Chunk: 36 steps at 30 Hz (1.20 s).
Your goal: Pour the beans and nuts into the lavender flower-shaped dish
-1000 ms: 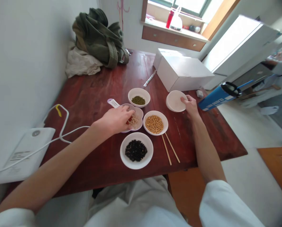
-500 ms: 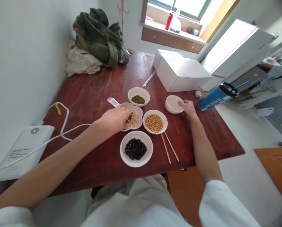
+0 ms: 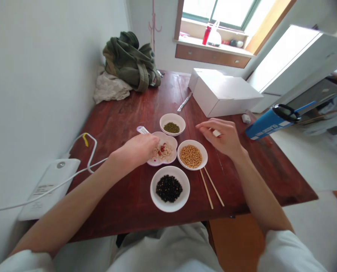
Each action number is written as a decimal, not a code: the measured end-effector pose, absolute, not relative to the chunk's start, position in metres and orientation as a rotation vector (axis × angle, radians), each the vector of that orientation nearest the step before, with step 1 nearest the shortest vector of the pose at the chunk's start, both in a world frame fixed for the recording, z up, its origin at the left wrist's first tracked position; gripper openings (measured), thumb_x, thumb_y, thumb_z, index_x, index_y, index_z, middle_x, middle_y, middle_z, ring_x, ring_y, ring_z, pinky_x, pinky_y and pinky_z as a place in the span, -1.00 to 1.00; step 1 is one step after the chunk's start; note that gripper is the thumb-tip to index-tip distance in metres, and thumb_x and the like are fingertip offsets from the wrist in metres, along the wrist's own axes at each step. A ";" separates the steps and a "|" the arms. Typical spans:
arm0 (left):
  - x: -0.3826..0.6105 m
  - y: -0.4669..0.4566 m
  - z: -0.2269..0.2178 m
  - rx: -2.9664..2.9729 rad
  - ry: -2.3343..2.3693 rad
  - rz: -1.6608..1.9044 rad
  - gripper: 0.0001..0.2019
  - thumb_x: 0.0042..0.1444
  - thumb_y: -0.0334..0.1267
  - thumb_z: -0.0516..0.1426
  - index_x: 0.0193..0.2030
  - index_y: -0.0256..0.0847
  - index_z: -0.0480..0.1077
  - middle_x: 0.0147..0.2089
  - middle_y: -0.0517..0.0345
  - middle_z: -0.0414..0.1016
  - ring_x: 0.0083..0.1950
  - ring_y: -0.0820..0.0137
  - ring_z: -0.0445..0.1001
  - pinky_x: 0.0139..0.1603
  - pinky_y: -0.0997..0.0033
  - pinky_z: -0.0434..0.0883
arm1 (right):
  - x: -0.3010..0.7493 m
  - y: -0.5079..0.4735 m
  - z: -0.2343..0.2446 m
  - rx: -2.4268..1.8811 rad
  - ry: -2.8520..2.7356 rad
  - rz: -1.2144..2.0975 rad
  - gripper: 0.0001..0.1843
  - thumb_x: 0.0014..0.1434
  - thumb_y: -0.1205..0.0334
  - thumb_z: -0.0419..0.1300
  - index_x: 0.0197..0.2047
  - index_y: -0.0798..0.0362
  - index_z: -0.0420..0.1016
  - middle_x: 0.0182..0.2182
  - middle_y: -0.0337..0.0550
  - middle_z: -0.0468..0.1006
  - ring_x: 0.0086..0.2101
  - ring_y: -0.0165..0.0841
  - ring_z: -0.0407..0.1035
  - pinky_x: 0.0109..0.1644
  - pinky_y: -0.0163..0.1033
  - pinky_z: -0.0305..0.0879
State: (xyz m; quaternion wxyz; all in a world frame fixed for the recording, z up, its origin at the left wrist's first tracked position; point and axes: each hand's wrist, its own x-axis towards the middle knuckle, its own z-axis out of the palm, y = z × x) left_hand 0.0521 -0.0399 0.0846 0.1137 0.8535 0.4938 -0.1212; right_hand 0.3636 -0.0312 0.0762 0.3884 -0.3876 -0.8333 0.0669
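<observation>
My left hand (image 3: pixel 138 149) is curled over the left rim of a flower-shaped, purple-edged dish (image 3: pixel 171 141) of pale, peanut-like halves and some red pieces (image 3: pixel 162 151). Its fingertips are partly hidden, and what they grip does not show. My right hand (image 3: pixel 223 138) is in the air with fingers stretched left and the thumb close below them. I see nothing held there. A white patch of the small bowl (image 3: pixel 216 133) shows through its gap; the rest is hidden. Nearby are bowls of green beans (image 3: pixel 171 127), yellow soybeans (image 3: pixel 191 156) and black beans (image 3: pixel 169 188).
Wooden chopsticks (image 3: pixel 210 187) lie beside the soybean bowl. A white box (image 3: pixel 239 105) and a blue tumbler (image 3: pixel 267 122) stand back right. A green bag (image 3: pixel 137 70) sits back left. A white power bank-like box (image 3: pixel 51 189) with a cable (image 3: pixel 93 147) lies left.
My right hand has let go of the small white bowl and moved left in front of it. My left hand has drawn back slightly toward the dish's left rim. The camera view has shifted.
</observation>
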 end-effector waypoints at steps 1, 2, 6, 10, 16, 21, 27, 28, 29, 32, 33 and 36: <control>0.050 -0.040 0.088 2.508 1.444 -0.335 -0.78 0.35 -0.41 0.23 0.09 -0.27 0.61 0.07 -0.22 0.73 0.15 -0.02 0.73 0.12 0.14 0.57 | 0.341 -0.036 0.087 -0.847 -2.311 0.284 -0.77 0.52 0.14 0.24 -0.05 -0.01 0.74 -0.22 -0.17 0.77 -0.31 -0.39 0.56 -0.15 -0.26 0.42; 0.049 -0.041 0.091 2.509 1.434 -0.307 -0.79 0.36 -0.38 0.24 0.08 -0.24 0.61 0.05 -0.18 0.74 0.13 0.01 0.73 0.11 0.17 0.57 | 0.319 -0.039 0.097 -0.774 -2.458 0.382 -0.75 0.55 0.19 0.21 -0.06 0.00 0.75 -0.19 -0.17 0.78 -0.29 -0.40 0.57 -0.13 -0.27 0.42; 0.050 -0.042 0.094 2.482 1.376 -0.229 -0.80 0.27 -0.36 0.31 0.03 -0.20 0.63 -0.01 -0.09 0.75 0.07 0.10 0.74 0.06 0.29 0.56 | 0.255 -0.035 0.104 -0.766 -2.841 0.441 -0.81 0.44 0.42 0.24 -0.14 0.12 0.72 -0.13 -0.06 0.75 -0.15 -0.30 0.59 0.02 -0.21 0.44; 0.055 -0.041 0.079 2.484 1.398 -0.290 -0.66 0.13 -0.31 0.42 0.05 -0.26 0.60 0.04 -0.12 0.73 0.04 0.09 0.74 0.03 0.29 0.58 | 0.238 -0.027 0.077 -0.822 -3.009 0.298 -0.89 0.36 0.44 0.31 -0.07 0.22 0.67 0.02 0.13 0.72 0.05 -0.16 0.60 0.25 -0.09 0.49; 0.059 -0.038 0.058 2.532 1.414 -0.333 -0.68 0.22 -0.42 0.29 0.11 -0.35 0.52 0.20 -0.24 0.62 0.17 0.06 0.67 0.11 0.23 0.57 | 0.240 -0.036 0.055 -1.071 -3.041 0.231 -0.76 0.40 0.39 0.31 0.08 0.33 0.63 0.09 0.28 0.68 0.09 -0.03 0.61 0.23 -0.01 0.53; 0.061 -0.037 0.059 2.553 1.430 -0.373 -0.77 0.26 -0.49 0.21 0.05 -0.37 0.50 0.11 -0.21 0.62 0.11 0.12 0.64 0.14 0.24 0.53 | 0.238 -0.031 0.055 -1.036 -3.115 0.164 -0.77 0.50 0.44 0.14 0.03 0.31 0.63 0.10 0.28 0.66 0.13 -0.05 0.57 0.27 -0.02 0.46; 0.056 -0.039 0.061 2.576 1.401 -0.350 -0.79 0.36 -0.51 0.09 0.06 -0.37 0.46 0.12 -0.16 0.60 0.10 0.22 0.56 0.19 0.27 0.48 | 0.239 -0.028 0.053 -1.003 -3.114 0.168 -0.71 0.51 0.49 0.03 0.07 0.32 0.58 0.07 0.27 0.65 0.09 -0.07 0.56 0.26 -0.01 0.43; 0.055 -0.039 0.060 2.579 1.398 -0.345 -0.80 0.37 -0.51 0.08 0.06 -0.37 0.46 0.12 -0.16 0.60 0.08 0.23 0.55 0.19 0.27 0.47 | 0.239 -0.028 0.053 -1.003 -3.111 0.171 -0.69 0.51 0.50 0.01 0.07 0.32 0.58 0.08 0.27 0.65 0.09 -0.07 0.55 0.27 0.00 0.41; 0.055 -0.039 0.060 2.583 1.388 -0.340 -0.80 0.38 -0.50 0.08 0.06 -0.37 0.46 0.12 -0.16 0.60 0.06 0.23 0.54 0.18 0.27 0.47 | 0.240 -0.028 0.053 -1.003 -3.107 0.178 -0.70 0.52 0.48 0.02 0.06 0.33 0.58 0.08 0.28 0.64 0.09 -0.06 0.55 0.27 0.00 0.41; 0.058 -0.038 0.058 2.605 1.292 -0.316 -0.85 0.39 -0.43 0.14 0.05 -0.35 0.48 0.12 -0.16 0.59 0.07 0.21 0.53 0.19 0.27 0.46 | 0.241 -0.027 0.052 -0.989 -3.109 0.217 -0.76 0.51 0.33 0.15 0.01 0.32 0.60 0.05 0.28 0.65 0.07 -0.05 0.55 0.28 0.01 0.40; 0.059 -0.037 0.057 2.612 1.269 -0.302 -0.85 0.40 -0.39 0.16 0.05 -0.35 0.48 0.12 -0.16 0.59 0.09 0.19 0.53 0.21 0.26 0.45 | 0.241 -0.026 0.051 -0.981 -3.110 0.212 -0.75 0.50 0.28 0.19 0.01 0.31 0.60 0.04 0.27 0.65 0.07 -0.06 0.54 0.29 0.01 0.40; 0.063 -0.036 0.058 2.574 1.307 -0.304 -0.80 0.44 -0.29 0.17 0.08 -0.39 0.48 0.12 -0.20 0.58 0.15 0.13 0.54 0.26 0.23 0.44 | 0.239 -0.024 0.045 -1.001 -3.076 0.138 -0.75 0.49 0.28 0.20 0.03 0.32 0.59 0.03 0.25 0.66 0.05 -0.10 0.54 0.28 -0.01 0.42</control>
